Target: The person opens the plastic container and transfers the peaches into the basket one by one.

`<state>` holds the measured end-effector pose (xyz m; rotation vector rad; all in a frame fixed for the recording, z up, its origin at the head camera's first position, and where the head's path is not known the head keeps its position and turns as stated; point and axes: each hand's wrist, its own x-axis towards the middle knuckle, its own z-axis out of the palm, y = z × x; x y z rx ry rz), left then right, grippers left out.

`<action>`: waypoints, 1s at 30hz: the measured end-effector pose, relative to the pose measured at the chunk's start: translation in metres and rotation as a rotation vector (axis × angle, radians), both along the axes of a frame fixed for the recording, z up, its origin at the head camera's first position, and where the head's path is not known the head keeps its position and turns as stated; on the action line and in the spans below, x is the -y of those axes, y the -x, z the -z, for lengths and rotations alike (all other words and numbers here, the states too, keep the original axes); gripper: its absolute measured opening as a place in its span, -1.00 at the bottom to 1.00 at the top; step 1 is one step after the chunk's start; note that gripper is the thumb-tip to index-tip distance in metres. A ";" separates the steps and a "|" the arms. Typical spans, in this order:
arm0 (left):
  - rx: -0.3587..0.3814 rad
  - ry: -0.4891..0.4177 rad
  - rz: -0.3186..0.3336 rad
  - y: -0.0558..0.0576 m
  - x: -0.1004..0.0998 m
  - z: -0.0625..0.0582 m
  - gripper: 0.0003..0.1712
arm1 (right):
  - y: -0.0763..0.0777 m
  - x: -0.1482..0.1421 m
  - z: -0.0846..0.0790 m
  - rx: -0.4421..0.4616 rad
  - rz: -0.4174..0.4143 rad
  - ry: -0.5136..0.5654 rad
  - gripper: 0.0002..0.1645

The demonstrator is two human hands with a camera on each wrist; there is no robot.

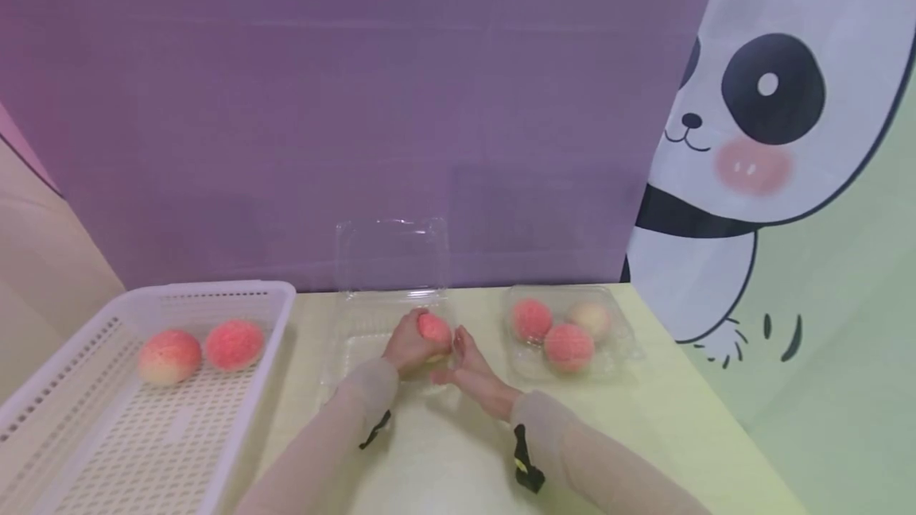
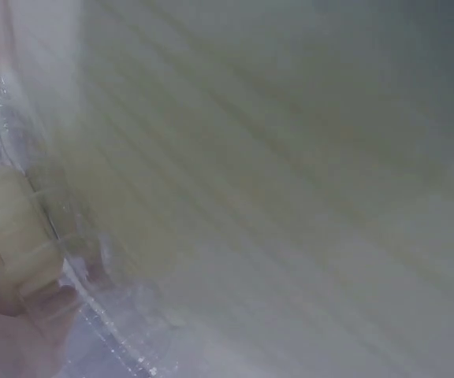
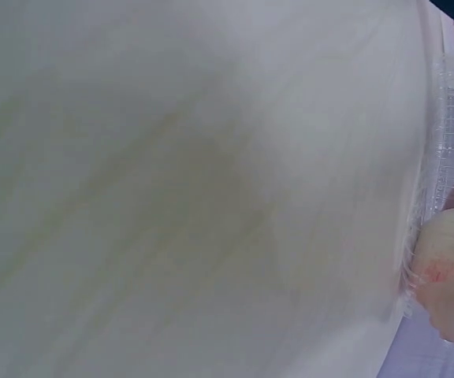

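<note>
Locate the peach at the centre of the table, at the right-hand part of a clear plastic container. Its lid stands raised at the back. The peach shows red above and pale below. Both wrist views show it at the frame edge beside the clear rim; you cannot tell whether it rests on the container floor.

Your left hand grips this peach from the left, the fingers and thumb curled about it. Your right hand is at the peach's right side, with the thumb and fingers spread apart and the fingers fairly straight. The head view does not settle whether your right fingertips make contact. Light sleeves cover both forearms, and a black strap end hangs near your right wrist.

To your left, a white perforated basket contains two peaches, side by side near its far end. To your right, a second clear container contains three peaches: two red and one pale, grouped closely. Behind the table hangs a purple backdrop; a panda picture covers part of the wall at right.
</note>
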<state>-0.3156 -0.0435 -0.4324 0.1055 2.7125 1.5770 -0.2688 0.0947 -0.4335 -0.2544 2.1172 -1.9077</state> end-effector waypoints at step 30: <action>-0.031 0.107 0.090 0.014 0.005 -0.016 0.01 | 0.002 -0.003 0.005 -0.027 -0.057 -0.131 0.39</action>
